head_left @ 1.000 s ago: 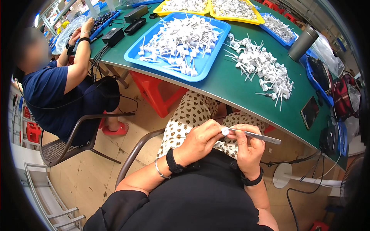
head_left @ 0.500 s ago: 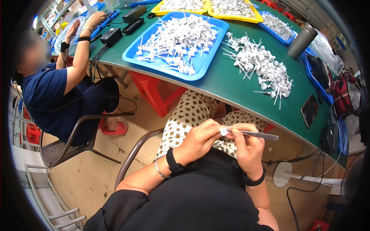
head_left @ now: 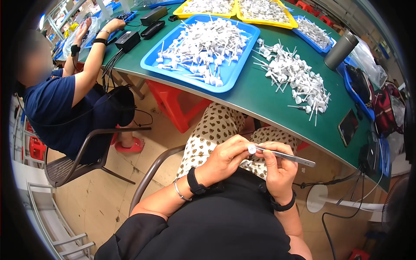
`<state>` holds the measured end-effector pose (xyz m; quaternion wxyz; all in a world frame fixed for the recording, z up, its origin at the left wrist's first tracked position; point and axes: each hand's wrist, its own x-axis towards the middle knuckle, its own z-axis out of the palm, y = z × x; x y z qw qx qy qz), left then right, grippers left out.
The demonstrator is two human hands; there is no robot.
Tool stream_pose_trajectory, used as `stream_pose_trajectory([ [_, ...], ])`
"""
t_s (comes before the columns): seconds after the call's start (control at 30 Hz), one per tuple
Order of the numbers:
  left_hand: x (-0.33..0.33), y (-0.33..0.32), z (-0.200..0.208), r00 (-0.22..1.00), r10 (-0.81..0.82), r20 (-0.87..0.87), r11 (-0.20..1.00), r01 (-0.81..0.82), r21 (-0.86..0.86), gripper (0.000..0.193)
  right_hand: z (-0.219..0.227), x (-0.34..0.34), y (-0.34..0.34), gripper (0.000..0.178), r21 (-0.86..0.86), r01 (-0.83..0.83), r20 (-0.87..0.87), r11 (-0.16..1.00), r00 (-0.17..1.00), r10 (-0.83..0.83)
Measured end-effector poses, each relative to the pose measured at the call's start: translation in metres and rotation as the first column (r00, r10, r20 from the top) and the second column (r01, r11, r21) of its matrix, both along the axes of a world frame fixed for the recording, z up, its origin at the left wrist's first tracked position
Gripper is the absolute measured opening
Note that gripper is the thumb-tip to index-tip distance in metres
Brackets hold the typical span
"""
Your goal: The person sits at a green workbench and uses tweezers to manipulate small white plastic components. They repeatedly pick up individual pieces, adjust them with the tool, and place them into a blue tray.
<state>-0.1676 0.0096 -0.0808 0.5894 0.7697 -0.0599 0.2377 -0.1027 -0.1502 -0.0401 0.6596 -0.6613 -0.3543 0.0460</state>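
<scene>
Just below the frame's centre, the left hand [head_left: 227,155] pinches a small, round white part [head_left: 251,149] between thumb and fingertips. To its right, the right hand [head_left: 278,167] grips a slim, flat, silver metal tool [head_left: 299,160], its tip by the part; whether they touch is too small to tell. At upper centre, a blue rectangular plastic tray [head_left: 230,74] of heaped white stemmed pieces [head_left: 210,41] stands on the green tabletop [head_left: 260,97].

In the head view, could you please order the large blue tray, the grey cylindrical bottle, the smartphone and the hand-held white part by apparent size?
1. Large blue tray
2. Grey cylindrical bottle and smartphone: too alike to rank
3. Hand-held white part
</scene>
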Motion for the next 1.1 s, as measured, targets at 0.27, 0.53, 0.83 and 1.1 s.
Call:
stream_pose_trajectory([
  [0.27, -0.0002, 0.0009, -0.0009, 0.999, 0.021, 0.033, 0.996, -0.024, 0.088, 0.022, -0.0042, 0.0004, 0.0031, 0.009, 0.025, 0.057, 0.023, 0.998, 0.998, -0.058],
  [0.53, -0.0011, 0.0008, -0.0009, 1.0, 0.018, -0.015, 0.998, -0.017, 0.067, 0.022, -0.0051, 0.0013, 0.0027, 0.009, 0.012, 0.05, 0.035, 0.999, 0.998, -0.051],
  [0.83, -0.001, 0.0009, -0.0034, 1.0, 0.01, -0.02, 1.0, -0.009, 0.019, 0.024, -0.0051, 0.001, 0.0035, 0.009, 0.059, 0.049, -0.095, 0.997, 0.995, -0.044],
  [1.1, -0.0001, 0.002, -0.0037, 1.0, 0.026, -0.006, 0.998, -0.025, 0.063, 0.021, -0.0038, 0.0, 0.0054, 0.01, 0.048, 0.052, -0.088, 0.998, 0.995, -0.047],
])
